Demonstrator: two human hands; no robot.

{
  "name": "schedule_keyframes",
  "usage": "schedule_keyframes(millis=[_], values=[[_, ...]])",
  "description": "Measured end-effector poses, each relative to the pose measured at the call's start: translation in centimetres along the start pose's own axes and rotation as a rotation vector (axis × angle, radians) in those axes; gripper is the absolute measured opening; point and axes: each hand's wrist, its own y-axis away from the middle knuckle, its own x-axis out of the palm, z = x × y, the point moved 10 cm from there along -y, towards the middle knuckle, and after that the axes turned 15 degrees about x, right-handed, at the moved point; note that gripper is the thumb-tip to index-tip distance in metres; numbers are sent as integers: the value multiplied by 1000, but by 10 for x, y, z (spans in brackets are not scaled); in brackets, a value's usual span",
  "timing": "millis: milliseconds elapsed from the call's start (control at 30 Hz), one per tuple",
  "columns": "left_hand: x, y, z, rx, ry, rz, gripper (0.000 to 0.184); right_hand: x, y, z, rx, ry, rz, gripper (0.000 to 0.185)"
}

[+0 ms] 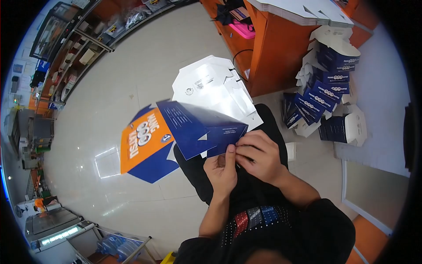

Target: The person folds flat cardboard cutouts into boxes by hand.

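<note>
A blue and orange printed cardboard box point(187, 127), partly unfolded, hangs in front of my lap with its orange panel towards the left. My left hand point(222, 171) pinches its near blue flap, the thumb pressed on the edge. Right beside it, my right hand point(259, 156) has its fingers curled on the flap's corner; some fingertips are hidden. Beyond this box, flat box blanks point(211, 86) lie over my knees, white side up, with small print and a square code on the top one.
On the floor at the right, folded blue and white boxes point(323, 92) are heaped against an orange cabinet point(281, 48). A stack of white blanks point(303, 11) rests on that cabinet. Shelves point(83, 48) line the left. Large water bottles point(118, 246) stand at the lower left.
</note>
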Motion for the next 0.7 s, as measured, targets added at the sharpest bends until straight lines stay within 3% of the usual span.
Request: schedule_keyframes(millis=[33,133,300,433,700], values=[[1,-2,1,18,-31,20,18,3,-4,-8,78,-41,118,22],[-2,5,13,-15,-143,60,17,-9,-14,-10,184,-43,96,31],[4,14,15,108,-438,237,21,-27,-28,64,-189,21,-24,44],[-4,15,12,70,-406,188,22,-19,-19,76,-363,45,-24,32],[-11,11,5,43,-330,125,24,-5,2,34,-258,-25,-67,29]])
